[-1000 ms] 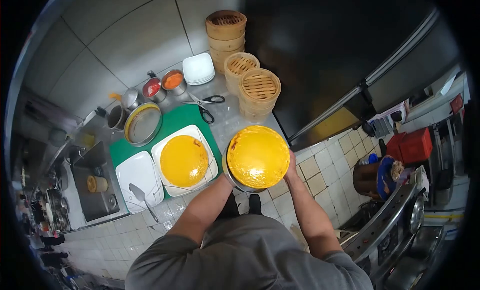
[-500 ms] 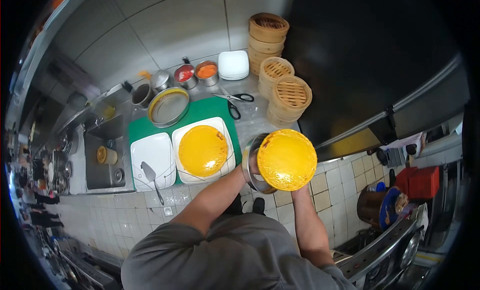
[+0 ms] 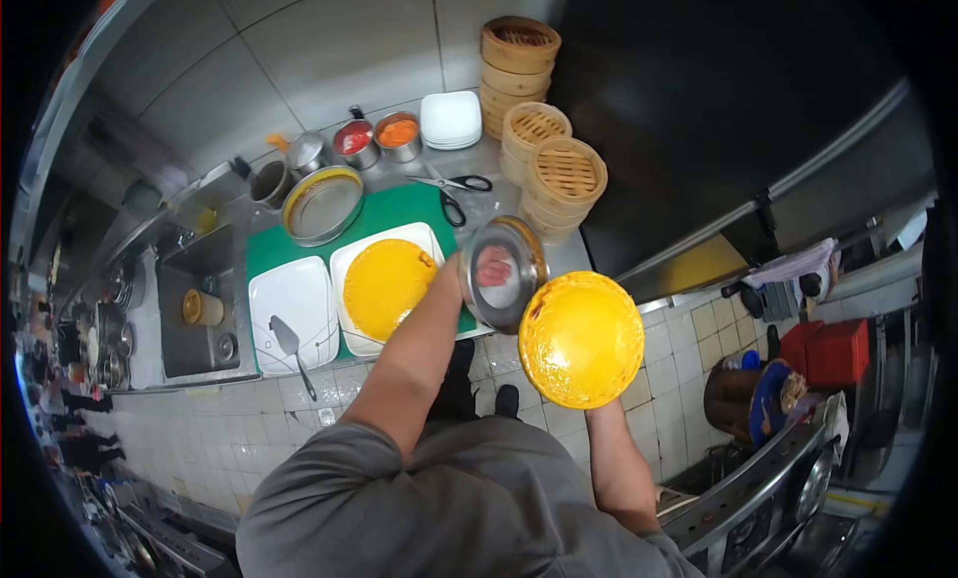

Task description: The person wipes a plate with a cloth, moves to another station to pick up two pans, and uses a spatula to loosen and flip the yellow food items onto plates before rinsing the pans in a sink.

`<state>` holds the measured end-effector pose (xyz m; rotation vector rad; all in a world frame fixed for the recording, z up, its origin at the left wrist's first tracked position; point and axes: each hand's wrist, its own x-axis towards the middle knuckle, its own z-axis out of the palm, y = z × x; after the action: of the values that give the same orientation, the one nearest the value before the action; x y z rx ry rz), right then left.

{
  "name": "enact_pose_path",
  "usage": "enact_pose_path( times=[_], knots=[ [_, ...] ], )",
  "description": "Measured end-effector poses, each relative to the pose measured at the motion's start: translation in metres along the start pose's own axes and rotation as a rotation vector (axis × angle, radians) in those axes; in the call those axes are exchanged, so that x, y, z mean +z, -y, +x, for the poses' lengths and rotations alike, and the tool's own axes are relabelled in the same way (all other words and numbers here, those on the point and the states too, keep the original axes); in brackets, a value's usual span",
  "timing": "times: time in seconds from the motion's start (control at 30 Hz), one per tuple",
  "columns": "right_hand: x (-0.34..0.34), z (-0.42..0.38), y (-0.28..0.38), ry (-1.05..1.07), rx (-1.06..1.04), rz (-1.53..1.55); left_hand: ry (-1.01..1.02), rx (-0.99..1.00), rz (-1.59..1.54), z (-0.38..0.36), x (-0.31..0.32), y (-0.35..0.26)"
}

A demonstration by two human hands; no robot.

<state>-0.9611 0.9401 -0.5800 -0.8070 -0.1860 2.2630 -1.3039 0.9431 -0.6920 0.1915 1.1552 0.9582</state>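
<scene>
My left hand [image 3: 493,266] is on a round shiny metal cake tin [image 3: 529,241]. Its fingers show as a pinkish shape inside the tin, partly blurred. On my right hand [image 3: 603,411] rests a round, glossy yellow cake [image 3: 582,341] with a browned spot at its edge. The cake hides most of that hand, with only the wrist and forearm showing below. Tin and cake are side by side. A second yellow cake [image 3: 382,289] sits on a square white plate [image 3: 427,237], partly behind my left forearm. A cake server [image 3: 286,337] lies on another white plate [image 3: 261,297].
A green board [image 3: 399,207] is under the plates, with a round tin [image 3: 324,207] and scissors [image 3: 454,184] at its far side. Bamboo steamers [image 3: 564,179], small metal pots [image 3: 397,134] and stacked plates [image 3: 451,119] stand behind. A sink [image 3: 205,349] is left; red crates [image 3: 838,354] are right.
The metal tin has moved away from the yellow cake and tilted so its inside shows. My right hand has brought the cake slightly lower and to the right.
</scene>
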Motion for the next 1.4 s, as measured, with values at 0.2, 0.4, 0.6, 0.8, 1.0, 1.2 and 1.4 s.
enact_pose_path(
  times=[0.2,0.4,0.6,0.8,1.0,1.2,1.4],
  knots=[
    [-0.015,-0.032,0.009,-0.015,-0.045,0.022,-0.057,0.301,-0.445,-0.059,-0.019,-0.039],
    [-0.023,-0.05,0.019,-0.014,-0.08,0.049,-0.137,0.32,-0.493,-0.147,0.031,-0.074],
    [-0.03,-0.064,0.03,-0.006,-0.109,0.066,-0.245,0.366,-0.04,-0.123,0.043,-0.047],
    [-0.034,-0.075,0.042,0.019,-0.115,0.056,-0.665,0.605,0.507,-0.04,0.026,-0.01],
    [-0.038,-0.081,0.036,0.063,-0.04,0.028,-1.004,0.857,1.103,-0.083,0.07,-0.016],
    [-0.018,-0.083,-0.004,0.137,0.145,0.015,0.103,0.476,-0.079,-0.159,0.159,0.096],
    [0.021,-0.097,-0.066,0.214,0.31,-0.067,0.513,0.433,-0.83,-0.216,0.137,0.171]
  ],
)
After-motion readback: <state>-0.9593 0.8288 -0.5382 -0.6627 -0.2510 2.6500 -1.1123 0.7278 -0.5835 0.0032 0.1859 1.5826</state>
